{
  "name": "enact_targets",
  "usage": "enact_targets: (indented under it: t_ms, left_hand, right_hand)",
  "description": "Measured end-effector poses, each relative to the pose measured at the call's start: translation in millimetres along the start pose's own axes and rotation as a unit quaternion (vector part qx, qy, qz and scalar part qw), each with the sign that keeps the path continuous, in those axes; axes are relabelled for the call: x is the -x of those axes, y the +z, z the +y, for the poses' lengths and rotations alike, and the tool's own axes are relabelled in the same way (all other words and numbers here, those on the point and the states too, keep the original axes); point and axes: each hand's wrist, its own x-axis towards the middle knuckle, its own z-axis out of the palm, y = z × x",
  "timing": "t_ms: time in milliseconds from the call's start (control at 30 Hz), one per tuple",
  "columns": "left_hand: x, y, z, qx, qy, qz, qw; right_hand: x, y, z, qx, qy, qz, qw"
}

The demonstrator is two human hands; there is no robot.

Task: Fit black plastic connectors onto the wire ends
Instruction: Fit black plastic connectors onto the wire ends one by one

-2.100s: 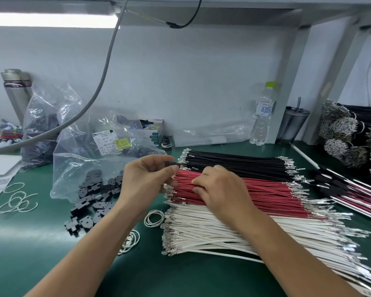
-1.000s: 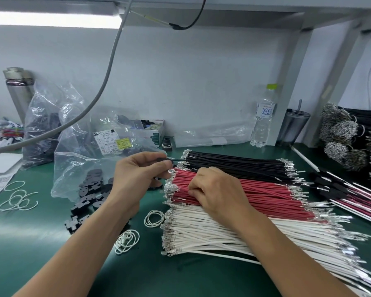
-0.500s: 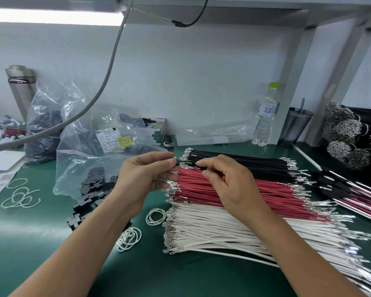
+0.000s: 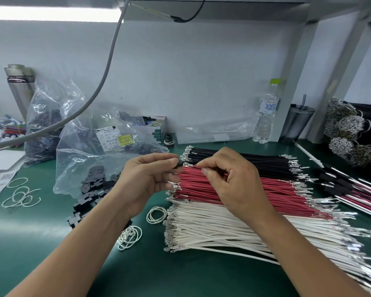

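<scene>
Connector (image 4: 178, 163), black, pinched in left grip (image 4: 146, 179) above mid-tabletop (image 4: 201, 273); loose connectors (image 4: 88, 196) heaped by bag (image 4: 99, 159) toward left edge. Wires in three stacks toward right edge: black (image 4: 240, 162), red (image 4: 276, 191), white (image 4: 234, 230). Right grip (image 4: 234, 183) pinches a red wire end just beside the connector.

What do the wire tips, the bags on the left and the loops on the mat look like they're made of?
Wire tips: bare metal, likely; they glint silver.
Bags: thin clear plastic film, crinkled and glossy.
Loops: probably white rubber bands, matte and limp.
</scene>
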Motion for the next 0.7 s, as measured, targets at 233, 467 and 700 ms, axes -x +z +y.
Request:
enact_targets:
  t_ms: [233, 467, 700]
  left_hand:
    - [0.5, -0.1, -0.6, 0.009, -0.009, -0.017, 1.0]
    - [0.2, -1.2, -1.8, 0.011, -0.024, -0.03, 0.999]
    - [0.8, -3.0, -1.2, 0.025, -0.033, -0.054, 0.998]
  right_hand:
    - [0.1, -0.8, -1.4, -0.005, -0.007, -0.008, 1.0]
    - [0.3, -3.1, -0.3, 0.029, -0.043, -0.009, 0.999]
    - [-2.3, -4.9, -6.0, 0.099, -0.106, 0.005, 0.989]
